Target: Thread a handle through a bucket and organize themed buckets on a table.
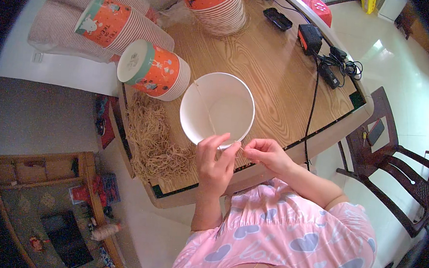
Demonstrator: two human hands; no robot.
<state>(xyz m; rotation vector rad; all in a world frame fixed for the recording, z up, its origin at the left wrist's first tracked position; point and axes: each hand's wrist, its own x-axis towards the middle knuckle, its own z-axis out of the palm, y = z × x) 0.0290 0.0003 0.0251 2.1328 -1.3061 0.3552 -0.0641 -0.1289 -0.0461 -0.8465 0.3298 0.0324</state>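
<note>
Both hands at the near rim of a white-lined paper bucket, centre frame, twine strand across its mouth.
Left to right: stacked orange-and-green printed paper buckets (157,71), upper left; loose tan twine pile (152,140), left of centre, on the wood-grain tabletop (271,88). White-lined paper bucket (191,110) at centre, open mouth up; twine strand (206,106) runs from far rim toward the fingers. Left hand (214,163): fingers bent over near rim; can't tell if they clamp the strand. Right hand (268,156), just right: thumb and forefinger pinched on strand's end. Black power adapter (308,38), upper right; dark wooden chair (378,139), right edge.
</note>
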